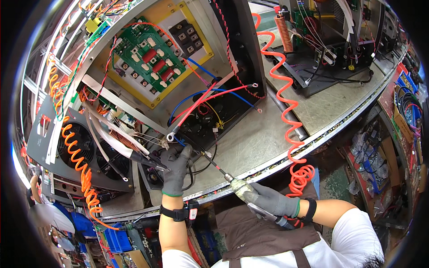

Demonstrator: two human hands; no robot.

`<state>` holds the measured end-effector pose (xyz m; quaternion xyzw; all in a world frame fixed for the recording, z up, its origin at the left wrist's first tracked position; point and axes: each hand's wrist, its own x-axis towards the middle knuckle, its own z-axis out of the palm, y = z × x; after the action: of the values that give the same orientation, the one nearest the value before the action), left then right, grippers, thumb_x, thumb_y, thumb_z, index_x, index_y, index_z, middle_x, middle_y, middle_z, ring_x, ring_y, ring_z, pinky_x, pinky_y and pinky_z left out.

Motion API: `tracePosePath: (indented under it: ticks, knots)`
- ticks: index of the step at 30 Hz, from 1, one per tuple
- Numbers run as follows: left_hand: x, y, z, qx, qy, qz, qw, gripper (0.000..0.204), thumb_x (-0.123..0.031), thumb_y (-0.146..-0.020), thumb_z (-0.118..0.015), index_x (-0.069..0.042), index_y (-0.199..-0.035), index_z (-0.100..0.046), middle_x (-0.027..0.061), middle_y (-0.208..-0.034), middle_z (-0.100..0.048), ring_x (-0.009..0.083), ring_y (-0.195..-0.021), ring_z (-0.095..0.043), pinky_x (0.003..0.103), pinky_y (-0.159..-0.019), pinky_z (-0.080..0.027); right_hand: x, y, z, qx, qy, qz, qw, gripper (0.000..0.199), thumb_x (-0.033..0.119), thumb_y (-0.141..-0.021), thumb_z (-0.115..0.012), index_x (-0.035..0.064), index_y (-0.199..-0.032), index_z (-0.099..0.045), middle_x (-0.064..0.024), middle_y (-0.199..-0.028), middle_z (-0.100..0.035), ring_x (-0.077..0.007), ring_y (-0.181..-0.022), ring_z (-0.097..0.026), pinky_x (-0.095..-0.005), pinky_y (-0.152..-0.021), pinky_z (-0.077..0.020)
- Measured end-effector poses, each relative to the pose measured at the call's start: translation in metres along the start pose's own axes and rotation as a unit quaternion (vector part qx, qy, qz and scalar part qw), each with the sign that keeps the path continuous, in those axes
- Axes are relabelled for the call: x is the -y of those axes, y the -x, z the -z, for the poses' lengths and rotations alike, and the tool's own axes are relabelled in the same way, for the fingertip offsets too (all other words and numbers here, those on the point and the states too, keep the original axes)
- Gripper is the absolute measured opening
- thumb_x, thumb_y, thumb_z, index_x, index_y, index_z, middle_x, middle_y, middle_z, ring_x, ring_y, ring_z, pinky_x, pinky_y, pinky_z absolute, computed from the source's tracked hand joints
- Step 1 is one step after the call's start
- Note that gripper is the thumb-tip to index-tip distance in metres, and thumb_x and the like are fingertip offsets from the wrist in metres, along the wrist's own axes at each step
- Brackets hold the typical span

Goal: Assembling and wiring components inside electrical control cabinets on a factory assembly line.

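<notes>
My right hand (270, 201), in a grey glove, is wrapped round an air screwdriver (241, 189). The tool's long thin bit points up and left toward the front of an open metal cabinet (263, 62). My left hand (175, 165), also gloved, is at the cabinet's lower front edge, fingers bent in among cables; what they hold, if anything, is hidden. Red and blue cables with ring terminals (171, 136) come out just above it. Inside the cabinet, a green circuit board (149, 56) with red components sits beside a black terminal block (187, 36).
An orange coiled air hose (286, 85) hangs to the right, and another (80, 165) on the left. A second open unit (330, 67) stands at back right. Left is a panel with black fans (80, 143). Part bins (404, 89) line the right side; another person (58, 214) is at far left.
</notes>
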<state>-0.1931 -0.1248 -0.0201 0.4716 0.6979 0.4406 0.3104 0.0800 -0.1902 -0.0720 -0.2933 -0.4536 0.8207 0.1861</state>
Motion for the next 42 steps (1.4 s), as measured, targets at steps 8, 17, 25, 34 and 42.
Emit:
tracePosePath:
  ticks: [8, 17, 25, 34, 42]
  knots:
    - [-0.006, 0.006, -0.008, -0.026, -0.032, -0.082, 0.996, 0.017, -0.017, -0.083, -0.07, -0.002, -0.081, -0.063, 0.0013, -0.061, -0.058, 0.0063, -0.05, -0.052, 0.021, -0.045, -0.038, 0.004, 0.003, -0.002, -0.003, 0.012, -0.012, 1.0, 0.059, 0.036, -0.097, -0.048, -0.0028, -0.138, -0.032, -0.0105, -0.123, -0.051, -0.0142, -0.113, -0.045, -0.0287, -0.099, -0.0355]
    - [-0.002, 0.012, -0.029, -0.126, 0.05, -0.08, 0.988, 0.021, -0.017, -0.082, -0.069, -0.001, -0.077, -0.057, 0.0031, -0.056, -0.055, 0.0074, -0.047, -0.05, 0.022, -0.044, -0.038, 0.004, -0.005, -0.004, 0.015, 0.015, -0.032, 0.999, 0.051, 0.04, -0.096, -0.048, 0.001, -0.128, -0.04, -0.0053, -0.096, -0.055, -0.0095, -0.085, -0.051, -0.0248, -0.075, -0.0438]
    - [0.001, 0.013, -0.038, -0.176, 0.076, -0.078, 0.978, 0.023, -0.02, -0.085, -0.068, -0.004, -0.077, -0.054, 0.003, -0.055, -0.054, 0.0067, -0.047, -0.048, 0.022, -0.043, -0.035, 0.023, -0.003, -0.015, 0.007, -0.048, -0.07, 0.996, 0.041, 0.045, -0.095, -0.047, 0.0071, -0.111, -0.042, -0.0012, -0.076, -0.049, -0.0069, -0.056, -0.046, -0.0219, -0.049, -0.0425]
    - [0.002, 0.008, -0.039, -0.189, 0.095, -0.025, 0.977, 0.023, -0.02, -0.085, -0.068, -0.004, -0.078, -0.054, 0.0035, -0.056, -0.055, 0.0075, -0.045, -0.048, 0.022, -0.042, -0.034, 0.027, -0.014, -0.014, -0.021, -0.022, -0.112, 0.993, 0.042, 0.05, -0.094, -0.043, 0.0081, -0.103, -0.044, -0.0026, -0.069, -0.049, -0.0092, -0.048, -0.048, -0.0235, -0.043, -0.0423]
    - [-0.008, -0.003, -0.033, -0.139, 0.085, -0.079, 0.983, 0.016, -0.015, -0.086, -0.063, -0.003, -0.095, -0.059, 0.0035, -0.067, -0.058, 0.0063, -0.047, -0.048, 0.02, -0.04, -0.035, 0.038, -0.044, -0.014, -0.015, -0.073, -0.1, 0.992, 0.05, 0.057, -0.092, -0.039, 0.0084, -0.1, -0.045, -0.0046, -0.068, -0.052, -0.0134, -0.05, -0.056, -0.0281, -0.037, -0.047]
